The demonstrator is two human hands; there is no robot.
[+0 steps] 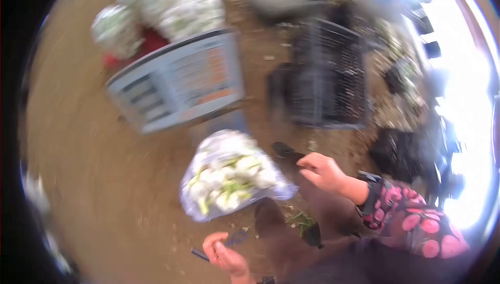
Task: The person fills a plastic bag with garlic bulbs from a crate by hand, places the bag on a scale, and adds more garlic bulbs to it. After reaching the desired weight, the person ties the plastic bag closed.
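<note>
A clear plastic bag full of white bulbs with green stems sits in front of my knees, at the near side of a scale with a pale blue panel. My left hand is low in the view, nearer to me than the bag. Its fingers are curled, and a thin dark blue strip shows beside them. Over my leg, to the right of the bag, my right hand is apart from it. Its fingers are loosely bent with a gap between them, and nothing shows in them.
More filled bags stand behind the scale on something red. A black plastic crate is at the back right. Loose stalks and black plastic lie along the right. Brown dirt floor extends on the left.
</note>
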